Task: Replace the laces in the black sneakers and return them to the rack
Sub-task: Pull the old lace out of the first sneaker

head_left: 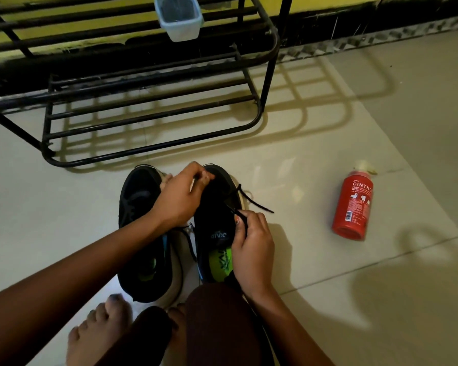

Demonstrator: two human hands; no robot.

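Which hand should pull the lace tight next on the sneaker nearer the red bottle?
Right. The right hand pinches the black lace beside the tongue, so it can likely just pull. The left hand pinches at the toe-end eyelets of the sneaker, which suits steadying better.

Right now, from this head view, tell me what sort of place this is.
Probably a home, by a wall: a black metal shoe rack stands on pale floor tiles before a yellow wall, and a red body-wash bottle is on the floor.
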